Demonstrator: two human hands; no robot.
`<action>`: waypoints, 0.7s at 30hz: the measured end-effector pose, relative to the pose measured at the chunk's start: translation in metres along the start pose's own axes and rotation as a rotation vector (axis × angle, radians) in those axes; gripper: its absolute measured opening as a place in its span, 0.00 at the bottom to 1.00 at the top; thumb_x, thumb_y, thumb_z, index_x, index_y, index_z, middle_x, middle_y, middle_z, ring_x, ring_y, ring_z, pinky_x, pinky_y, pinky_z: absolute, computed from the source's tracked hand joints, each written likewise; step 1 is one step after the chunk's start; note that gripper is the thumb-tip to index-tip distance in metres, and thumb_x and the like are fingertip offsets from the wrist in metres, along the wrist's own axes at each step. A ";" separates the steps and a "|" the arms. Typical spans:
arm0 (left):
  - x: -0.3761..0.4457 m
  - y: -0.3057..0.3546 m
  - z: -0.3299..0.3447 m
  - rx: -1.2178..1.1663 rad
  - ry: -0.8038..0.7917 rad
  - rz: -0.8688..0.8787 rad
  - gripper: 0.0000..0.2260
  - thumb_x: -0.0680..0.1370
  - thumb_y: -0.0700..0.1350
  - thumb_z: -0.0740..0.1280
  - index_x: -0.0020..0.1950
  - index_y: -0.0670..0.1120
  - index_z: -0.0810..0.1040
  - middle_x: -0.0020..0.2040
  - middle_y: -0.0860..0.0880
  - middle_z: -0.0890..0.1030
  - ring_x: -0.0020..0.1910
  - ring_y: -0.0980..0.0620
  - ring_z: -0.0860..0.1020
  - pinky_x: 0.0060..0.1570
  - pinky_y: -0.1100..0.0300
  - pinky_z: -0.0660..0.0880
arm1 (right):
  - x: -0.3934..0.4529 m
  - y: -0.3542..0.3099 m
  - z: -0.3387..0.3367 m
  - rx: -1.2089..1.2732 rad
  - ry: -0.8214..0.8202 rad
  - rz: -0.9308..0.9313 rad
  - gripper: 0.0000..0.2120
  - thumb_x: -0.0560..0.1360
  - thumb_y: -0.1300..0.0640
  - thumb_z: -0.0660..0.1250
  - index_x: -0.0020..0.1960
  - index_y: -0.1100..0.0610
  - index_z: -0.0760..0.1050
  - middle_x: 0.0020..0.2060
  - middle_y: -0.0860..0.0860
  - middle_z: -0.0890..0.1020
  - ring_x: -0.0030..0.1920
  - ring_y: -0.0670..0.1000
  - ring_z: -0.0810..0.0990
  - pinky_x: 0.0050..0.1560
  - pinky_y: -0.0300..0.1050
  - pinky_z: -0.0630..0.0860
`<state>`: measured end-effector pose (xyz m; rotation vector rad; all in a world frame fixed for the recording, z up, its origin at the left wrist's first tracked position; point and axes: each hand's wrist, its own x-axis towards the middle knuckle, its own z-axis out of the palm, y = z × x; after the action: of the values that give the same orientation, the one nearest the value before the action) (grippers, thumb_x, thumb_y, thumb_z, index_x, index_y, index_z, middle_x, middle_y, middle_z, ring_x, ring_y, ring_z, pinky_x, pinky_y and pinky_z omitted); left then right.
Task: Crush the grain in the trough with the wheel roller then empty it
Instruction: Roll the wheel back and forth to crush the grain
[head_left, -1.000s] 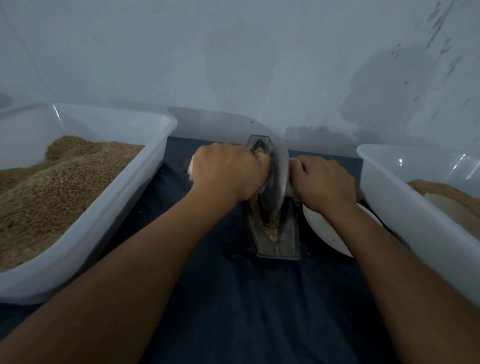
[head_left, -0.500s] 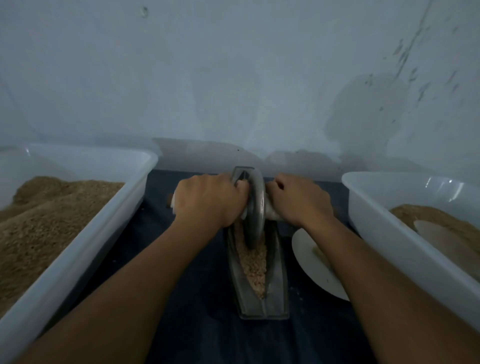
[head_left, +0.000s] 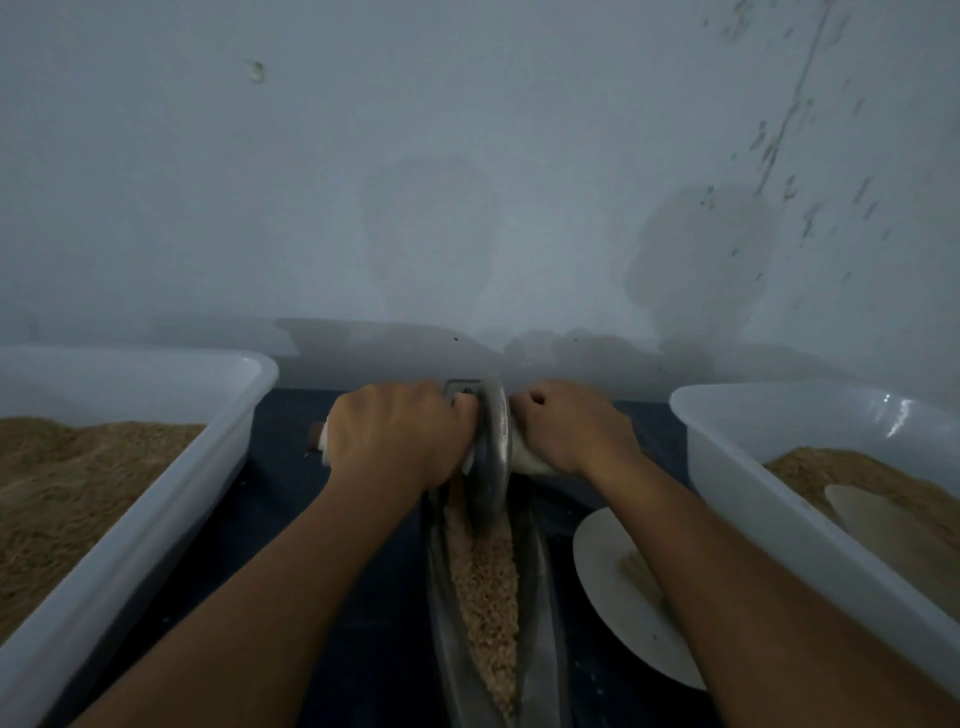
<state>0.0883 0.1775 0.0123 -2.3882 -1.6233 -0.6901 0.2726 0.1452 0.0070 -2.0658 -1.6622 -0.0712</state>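
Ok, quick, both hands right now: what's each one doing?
Left hand: gripping the left handle of the wheel roller.
Right hand: gripping the roller's right handle.

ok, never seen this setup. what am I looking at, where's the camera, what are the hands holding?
There is no machine: a person works with two bare hands, filmed by one camera worn on the head, looking forward and down. The left hand and right hand each grip one end of the handle through a metal wheel roller. The wheel stands in a narrow metal trough holding crushed grain, near its far end. The trough lies on a dark cloth. A white tub of grain sits at the left, a second tub at the right, and a white plate lies between trough and right tub.
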 end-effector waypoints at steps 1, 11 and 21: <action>0.001 0.000 0.001 0.001 0.000 -0.001 0.22 0.79 0.63 0.46 0.37 0.52 0.71 0.32 0.53 0.68 0.31 0.50 0.67 0.33 0.56 0.61 | 0.002 0.000 0.000 0.000 -0.009 0.004 0.25 0.73 0.37 0.51 0.31 0.54 0.73 0.29 0.48 0.76 0.32 0.51 0.75 0.31 0.43 0.62; 0.011 0.002 0.004 0.007 0.042 -0.010 0.22 0.79 0.63 0.47 0.38 0.52 0.71 0.31 0.52 0.66 0.33 0.47 0.68 0.36 0.54 0.64 | 0.019 0.001 0.000 0.041 -0.046 0.013 0.22 0.76 0.40 0.55 0.31 0.53 0.71 0.32 0.50 0.77 0.33 0.52 0.75 0.31 0.45 0.62; 0.012 0.000 0.005 0.006 -0.017 -0.021 0.24 0.79 0.64 0.45 0.37 0.52 0.72 0.31 0.52 0.66 0.32 0.48 0.67 0.36 0.54 0.64 | 0.018 0.000 0.001 -0.012 -0.036 0.001 0.23 0.77 0.38 0.52 0.33 0.51 0.72 0.33 0.50 0.77 0.34 0.52 0.76 0.31 0.44 0.63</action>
<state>0.0933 0.1895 0.0133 -2.3826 -1.6576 -0.6698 0.2771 0.1618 0.0118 -2.0884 -1.6859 -0.0440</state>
